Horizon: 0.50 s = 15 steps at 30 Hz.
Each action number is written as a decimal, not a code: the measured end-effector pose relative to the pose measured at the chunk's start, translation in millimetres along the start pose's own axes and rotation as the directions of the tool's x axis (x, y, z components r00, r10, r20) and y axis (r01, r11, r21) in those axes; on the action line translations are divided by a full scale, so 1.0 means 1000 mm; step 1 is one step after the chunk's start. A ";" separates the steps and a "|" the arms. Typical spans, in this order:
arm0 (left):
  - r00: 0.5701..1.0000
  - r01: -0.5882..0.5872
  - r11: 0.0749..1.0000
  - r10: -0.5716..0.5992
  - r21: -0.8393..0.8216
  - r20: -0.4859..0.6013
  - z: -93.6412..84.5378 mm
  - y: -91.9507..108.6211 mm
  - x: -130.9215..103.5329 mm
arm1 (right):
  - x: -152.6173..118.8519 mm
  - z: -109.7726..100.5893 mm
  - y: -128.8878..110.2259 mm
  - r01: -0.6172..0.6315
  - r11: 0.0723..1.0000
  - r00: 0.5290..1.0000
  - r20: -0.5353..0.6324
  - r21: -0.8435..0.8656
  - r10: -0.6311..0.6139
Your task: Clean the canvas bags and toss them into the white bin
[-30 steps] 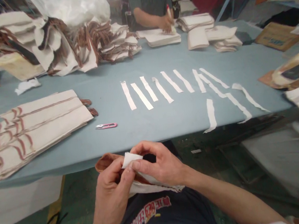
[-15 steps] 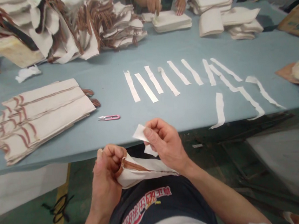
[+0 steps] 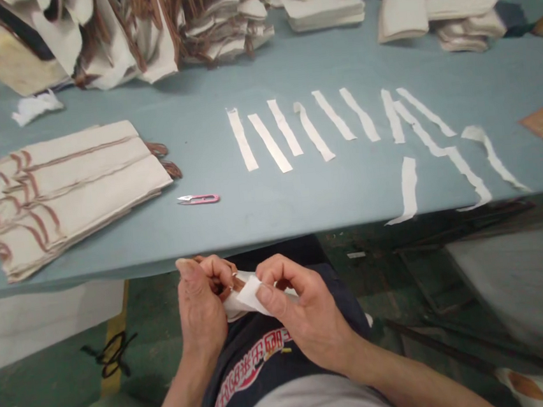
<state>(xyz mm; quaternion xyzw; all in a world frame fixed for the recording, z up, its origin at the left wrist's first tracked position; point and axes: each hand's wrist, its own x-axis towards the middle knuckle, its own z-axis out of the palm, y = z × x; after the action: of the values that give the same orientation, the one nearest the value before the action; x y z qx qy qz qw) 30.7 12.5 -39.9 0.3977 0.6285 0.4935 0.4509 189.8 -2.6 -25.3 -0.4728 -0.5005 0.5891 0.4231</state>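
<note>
Over my lap, my left hand [image 3: 204,299] is closed on the end of a cream fabric piece [image 3: 234,307] with brown trim inside. My right hand [image 3: 305,309] pinches a short white strip [image 3: 251,293] between thumb and forefinger. The strip lies against the opening of the fabric piece, close to my left fingers. Most of the fabric piece is hidden behind my right hand. On the table in front of me lie pink-handled thread snips [image 3: 199,199] and several loose white strips [image 3: 270,143].
A stack of cream pieces with brown edging [image 3: 86,170] lies at the left of the blue table [image 3: 235,226]. Behind it is a large heap of similar pieces [image 3: 140,37]. Across the table, a co-worker's hands touch a cream stack [image 3: 324,9]. More folded pieces [image 3: 401,12] lie beside it.
My right hand has brought the white strip down and left to the fabric piece's opening. My left hand keeps its hold. The view has tilted down slightly.
</note>
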 end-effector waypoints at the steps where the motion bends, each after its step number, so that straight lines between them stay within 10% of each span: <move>1: 1.000 -0.002 1.000 0.002 -0.012 -0.015 0.001 -0.001 0.000 | 0.001 0.002 0.002 0.043 0.999 0.999 -0.018 -0.020 -0.044; 15: 0.991 0.071 0.977 -0.092 -0.202 -0.095 0.008 -0.001 -0.001 | 0.006 0.023 0.030 0.078 0.982 0.986 -0.130 -0.172 -0.101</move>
<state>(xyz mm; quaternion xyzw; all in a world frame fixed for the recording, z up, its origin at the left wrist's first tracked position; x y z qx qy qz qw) 38.2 13.5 -41.1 0.2984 0.6147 0.5546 0.4748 165.5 -5.2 -55.0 -0.5230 -0.5384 0.4914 0.4417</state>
